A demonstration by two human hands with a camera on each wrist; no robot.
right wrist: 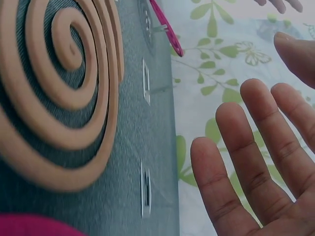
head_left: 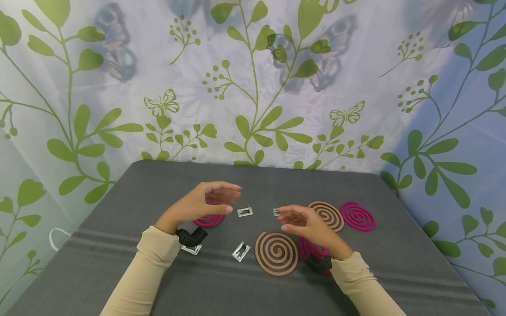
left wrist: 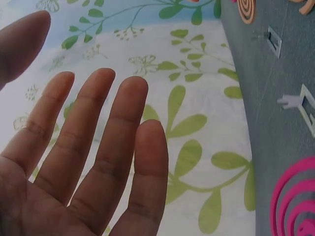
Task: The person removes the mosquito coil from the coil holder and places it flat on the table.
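Observation:
My left hand hovers, fingers extended and holding nothing, over a pink mosquito coil that it partly hides. Just right of its fingertips lies a small metal coil stand. My right hand is also raised and bare, its fingers loosely bent in the head view and spread in the right wrist view. Below its wrist a second pink coil is partly covered. A tan coil lies to the left of that one. Another metal stand shows beside the right fingertips.
Farther right lie a tan coil and a pink coil, edge to edge. Two more metal stands, one front centre and one by the left wrist, rest on the grey cloth-covered table. A leaf-print curtain hangs behind.

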